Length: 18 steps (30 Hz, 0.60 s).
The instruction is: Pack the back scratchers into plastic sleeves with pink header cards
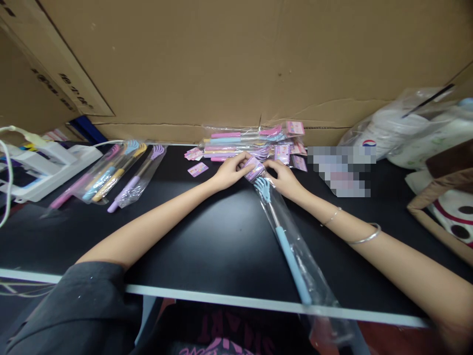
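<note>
My left hand (231,172) is closed on a small purple card (254,169), thumb on its face, at the top end of a clear plastic bag (314,266). Inside that bag lies a blue back scratcher (290,254), its claw towards my hands and its handle slanting down to the table's front edge. The bag's bottom end hangs past that edge. My right hand (284,178) pinches the bag's top just right of the card. A loose printed card (198,169) lies to the left of my left hand, near a small stack of cards (194,154).
Behind my hands is a pile of bagged back scratchers with cards (240,140). Several more in bags (114,172) lie at left, beside a white power strip (62,165). At right stand a bagged cup (391,130) and a brown-handled bag (443,197). Cardboard (221,64) walls the back.
</note>
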Each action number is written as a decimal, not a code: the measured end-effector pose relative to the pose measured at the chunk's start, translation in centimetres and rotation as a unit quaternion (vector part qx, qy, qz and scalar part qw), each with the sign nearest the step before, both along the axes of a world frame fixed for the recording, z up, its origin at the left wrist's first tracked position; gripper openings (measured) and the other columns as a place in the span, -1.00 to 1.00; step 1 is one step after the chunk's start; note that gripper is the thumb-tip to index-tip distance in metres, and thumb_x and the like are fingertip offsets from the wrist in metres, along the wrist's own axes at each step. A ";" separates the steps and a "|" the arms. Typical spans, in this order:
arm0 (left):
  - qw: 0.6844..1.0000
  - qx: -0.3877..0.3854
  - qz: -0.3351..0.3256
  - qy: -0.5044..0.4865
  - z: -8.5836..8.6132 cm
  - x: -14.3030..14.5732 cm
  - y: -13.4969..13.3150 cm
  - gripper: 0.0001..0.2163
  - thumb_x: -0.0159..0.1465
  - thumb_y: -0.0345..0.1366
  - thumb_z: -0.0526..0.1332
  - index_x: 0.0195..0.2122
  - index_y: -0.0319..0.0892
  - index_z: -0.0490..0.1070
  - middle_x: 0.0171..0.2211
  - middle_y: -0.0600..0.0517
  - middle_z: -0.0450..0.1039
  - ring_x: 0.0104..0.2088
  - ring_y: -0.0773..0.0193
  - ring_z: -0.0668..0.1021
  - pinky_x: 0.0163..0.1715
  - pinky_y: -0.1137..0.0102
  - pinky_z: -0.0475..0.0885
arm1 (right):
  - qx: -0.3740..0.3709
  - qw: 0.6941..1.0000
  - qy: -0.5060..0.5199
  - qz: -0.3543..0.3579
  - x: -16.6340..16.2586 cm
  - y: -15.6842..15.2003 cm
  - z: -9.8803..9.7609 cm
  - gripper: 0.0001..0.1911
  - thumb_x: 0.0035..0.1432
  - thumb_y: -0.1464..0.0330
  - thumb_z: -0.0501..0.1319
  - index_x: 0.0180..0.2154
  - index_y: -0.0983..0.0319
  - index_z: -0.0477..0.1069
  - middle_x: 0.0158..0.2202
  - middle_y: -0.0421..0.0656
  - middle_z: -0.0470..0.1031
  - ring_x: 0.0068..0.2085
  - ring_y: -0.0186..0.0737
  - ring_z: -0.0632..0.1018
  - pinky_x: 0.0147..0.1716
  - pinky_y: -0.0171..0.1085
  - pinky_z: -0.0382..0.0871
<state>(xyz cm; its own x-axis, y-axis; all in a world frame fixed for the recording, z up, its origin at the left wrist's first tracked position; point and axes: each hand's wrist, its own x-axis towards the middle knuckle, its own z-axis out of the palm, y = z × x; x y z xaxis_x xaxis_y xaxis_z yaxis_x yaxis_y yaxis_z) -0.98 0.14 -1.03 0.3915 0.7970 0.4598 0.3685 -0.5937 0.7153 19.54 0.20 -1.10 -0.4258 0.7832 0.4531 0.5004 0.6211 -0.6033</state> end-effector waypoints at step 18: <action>0.999 -0.032 -0.009 -0.037 0.0 0.0 0.1 -0.72 0.26 -0.07 0.19 -0.19 -0.20 0.36 -0.26 0.01 0.47 -0.27 0.25 0.48 -0.23 0.40 0.34 | -0.076 0.990 0.120 0.019 -0.3 -0.3 0.5 -0.75 0.13 0.15 0.23 -0.42 0.20 0.38 -0.44 -0.19 0.47 -0.36 -0.23 0.47 -0.23 -0.21 0.34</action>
